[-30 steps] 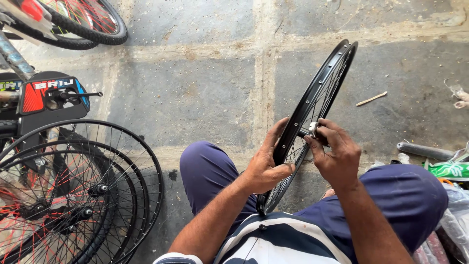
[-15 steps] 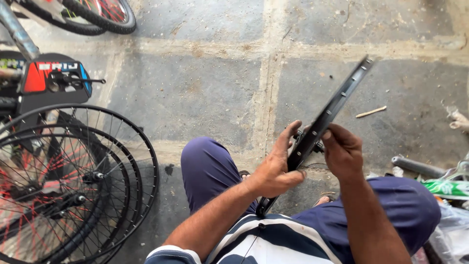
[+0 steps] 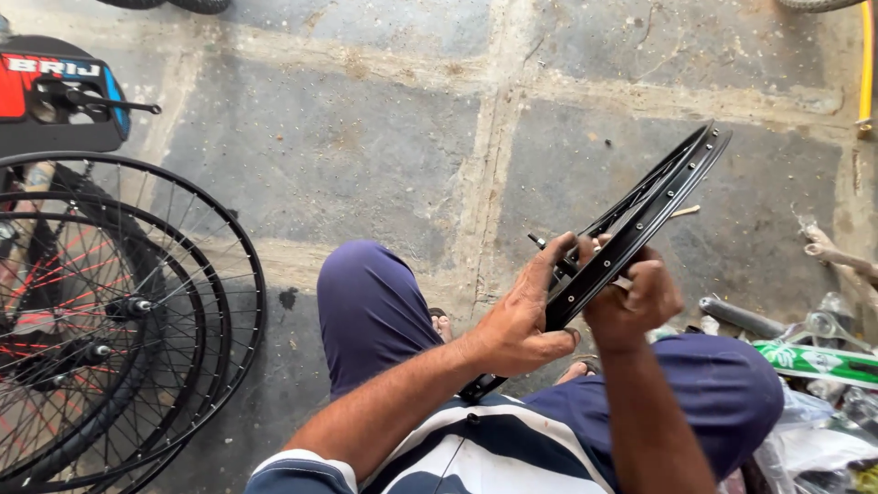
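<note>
I gripped the black wheel rim [image 3: 640, 220] with both hands [image 3: 521, 320] [image 3: 636, 302] closed; it ran toward upper right.

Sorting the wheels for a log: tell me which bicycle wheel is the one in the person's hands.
The black rim seen edge-on, gripped by the left hand and right hand. The other wheels lie stacked on the floor, untouched.

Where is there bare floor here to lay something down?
The stone floor lies bare ahead of the knees, between the stacked spoked wheels and the black rim held by left hand and right hand. Crowded: the right edge, with bicycle parts.
</note>
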The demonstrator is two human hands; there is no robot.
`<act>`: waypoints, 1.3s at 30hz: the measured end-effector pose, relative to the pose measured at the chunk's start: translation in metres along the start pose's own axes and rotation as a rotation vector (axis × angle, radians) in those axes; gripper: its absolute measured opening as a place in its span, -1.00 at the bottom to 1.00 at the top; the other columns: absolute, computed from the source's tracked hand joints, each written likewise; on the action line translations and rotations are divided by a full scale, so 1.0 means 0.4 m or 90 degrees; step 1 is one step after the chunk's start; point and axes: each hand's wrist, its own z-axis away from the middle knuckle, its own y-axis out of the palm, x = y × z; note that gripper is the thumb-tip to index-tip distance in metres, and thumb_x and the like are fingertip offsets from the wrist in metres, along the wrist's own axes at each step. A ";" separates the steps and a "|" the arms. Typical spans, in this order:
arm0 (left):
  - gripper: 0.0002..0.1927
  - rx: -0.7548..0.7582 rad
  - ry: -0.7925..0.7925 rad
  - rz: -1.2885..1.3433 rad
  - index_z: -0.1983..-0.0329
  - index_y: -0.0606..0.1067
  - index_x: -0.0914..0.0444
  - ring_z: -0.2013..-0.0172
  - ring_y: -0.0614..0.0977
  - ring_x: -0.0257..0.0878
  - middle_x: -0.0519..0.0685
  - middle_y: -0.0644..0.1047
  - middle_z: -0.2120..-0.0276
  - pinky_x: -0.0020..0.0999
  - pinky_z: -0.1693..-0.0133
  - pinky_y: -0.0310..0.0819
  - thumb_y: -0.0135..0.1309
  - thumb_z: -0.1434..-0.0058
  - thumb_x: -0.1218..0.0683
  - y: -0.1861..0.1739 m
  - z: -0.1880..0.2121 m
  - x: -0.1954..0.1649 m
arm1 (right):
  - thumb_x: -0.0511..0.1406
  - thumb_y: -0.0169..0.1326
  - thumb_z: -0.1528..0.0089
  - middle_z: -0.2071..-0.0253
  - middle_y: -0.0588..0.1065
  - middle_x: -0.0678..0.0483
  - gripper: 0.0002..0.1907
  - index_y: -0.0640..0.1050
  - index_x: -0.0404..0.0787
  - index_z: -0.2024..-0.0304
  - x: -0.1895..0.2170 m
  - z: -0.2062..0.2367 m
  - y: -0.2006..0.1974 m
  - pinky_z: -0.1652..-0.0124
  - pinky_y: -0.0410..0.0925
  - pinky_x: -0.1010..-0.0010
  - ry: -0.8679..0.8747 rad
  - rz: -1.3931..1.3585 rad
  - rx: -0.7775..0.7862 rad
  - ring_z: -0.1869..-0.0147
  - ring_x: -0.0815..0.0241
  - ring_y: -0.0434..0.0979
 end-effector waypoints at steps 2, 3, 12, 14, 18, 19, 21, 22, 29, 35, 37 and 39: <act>0.17 -0.004 0.009 -0.005 -0.64 -0.24 0.22 -0.52 0.14 0.22 0.37 0.10 -0.49 0.03 -0.47 0.03 0.17 -0.07 0.06 0.000 -0.002 0.000 | -0.36 0.46 -0.13 0.10 0.70 -0.07 -0.55 0.34 -0.22 0.45 -0.006 0.024 0.002 0.23 0.46 0.45 -0.001 0.052 -0.036 0.16 0.20 0.74; 0.17 -0.008 0.012 -0.010 -0.64 -0.24 0.22 -0.52 0.13 0.23 0.37 0.10 -0.49 0.04 -0.46 0.02 0.17 -0.06 0.07 -0.001 -0.001 0.000 | -0.37 0.43 -0.17 0.04 0.66 -0.10 -0.59 0.36 -0.22 0.36 -0.014 0.035 -0.009 0.12 0.49 0.43 -0.018 -0.052 0.017 0.06 0.17 0.71; 0.21 0.024 0.023 -0.064 -0.63 -0.31 0.25 -0.52 0.10 0.24 0.38 0.04 -0.49 0.02 -0.47 -0.04 0.18 -0.05 0.07 0.016 -0.003 -0.004 | -0.47 0.22 -0.24 -0.15 0.55 -0.31 -0.55 0.52 -0.46 -0.19 -0.172 -0.054 -0.137 -0.19 0.52 0.18 0.337 -0.823 0.449 -0.17 -0.07 0.64; 0.20 0.018 0.021 -0.040 -0.63 -0.29 0.26 -0.52 0.13 0.22 0.37 0.06 -0.50 0.00 -0.49 0.00 0.16 -0.05 0.07 0.018 -0.001 -0.001 | -0.45 0.22 -0.21 -0.05 0.56 -0.27 -0.51 0.51 -0.49 -0.20 -0.167 -0.070 -0.129 -0.18 0.50 0.19 0.407 -0.844 0.601 -0.16 -0.04 0.62; 0.20 0.013 0.012 -0.022 -0.63 -0.29 0.25 -0.54 0.08 0.22 0.37 0.04 -0.52 0.02 -0.50 -0.03 0.16 -0.05 0.07 0.015 0.004 0.000 | -0.50 0.34 -0.20 -0.01 0.56 -0.10 -0.56 0.50 -0.36 -0.10 -0.068 -0.002 -0.084 -0.01 0.59 0.28 0.248 -0.520 0.267 -0.06 0.09 0.63; 0.21 0.012 0.005 -0.029 -0.63 -0.29 0.25 -0.53 0.09 0.22 0.36 0.04 -0.51 0.02 -0.50 -0.03 0.16 -0.03 0.07 0.015 0.003 -0.001 | -0.49 0.35 -0.24 0.05 0.58 -0.05 -0.61 0.50 -0.33 -0.06 -0.039 0.022 -0.068 0.02 0.58 0.35 0.159 -0.385 0.163 0.00 0.16 0.63; 0.22 0.026 -0.011 -0.047 -0.62 -0.30 0.24 -0.52 0.10 0.22 0.36 0.04 -0.50 0.01 -0.49 -0.03 0.16 0.00 0.07 0.017 0.003 -0.001 | -0.47 0.37 -0.24 0.10 0.60 0.00 -0.65 0.51 -0.31 -0.01 -0.007 0.030 -0.064 0.06 0.56 0.41 0.050 -0.205 0.087 0.06 0.22 0.63; 0.22 0.025 0.002 -0.055 -0.63 -0.30 0.24 -0.54 0.08 0.23 0.36 0.02 -0.51 0.03 -0.51 -0.04 0.15 -0.01 0.06 0.017 0.001 0.000 | -0.44 0.38 -0.22 0.09 0.60 0.00 -0.64 0.51 -0.32 0.00 -0.002 0.020 -0.066 0.06 0.55 0.40 0.022 -0.166 0.116 0.05 0.22 0.64; 0.23 -0.025 0.074 -0.175 -0.62 -0.29 0.21 -0.59 -0.25 0.31 0.36 -0.23 -0.59 0.24 -0.52 -0.25 0.18 0.02 0.09 0.037 0.001 0.015 | -0.42 0.19 -0.33 0.08 0.62 0.00 -0.66 0.53 -0.39 -0.15 -0.063 -0.032 -0.056 0.09 0.54 0.49 0.108 -0.265 0.361 0.05 0.27 0.65; 0.22 -0.018 0.049 -0.091 -0.62 -0.26 0.22 -0.60 -0.22 0.30 0.31 -0.19 -0.60 0.20 -0.53 -0.25 0.20 -0.02 0.05 0.028 0.006 0.011 | -0.47 0.19 -0.41 0.07 0.61 -0.08 -0.78 0.60 -0.38 -0.11 -0.090 0.064 -0.002 0.22 0.47 0.48 0.121 -0.265 0.098 0.22 0.33 0.55; 0.22 -0.002 0.037 -0.080 -0.62 -0.27 0.23 -0.59 -0.21 0.30 0.32 -0.19 -0.59 0.18 -0.53 -0.25 0.20 -0.01 0.05 0.018 0.007 0.010 | -0.49 0.28 -0.23 0.08 0.57 -0.04 -0.53 0.55 -0.42 -0.20 -0.122 0.014 -0.065 0.15 0.46 0.48 0.268 -0.489 0.366 0.10 0.29 0.56; 0.22 0.004 0.032 -0.081 -0.62 -0.28 0.24 -0.59 -0.19 0.28 0.33 -0.18 -0.59 0.15 -0.52 -0.25 0.20 -0.02 0.05 0.016 0.007 0.007 | -0.47 0.31 -0.15 0.04 0.55 -0.06 -0.45 0.53 -0.44 -0.20 -0.148 -0.039 -0.118 0.04 0.47 0.43 0.369 -0.651 0.524 -0.01 0.22 0.58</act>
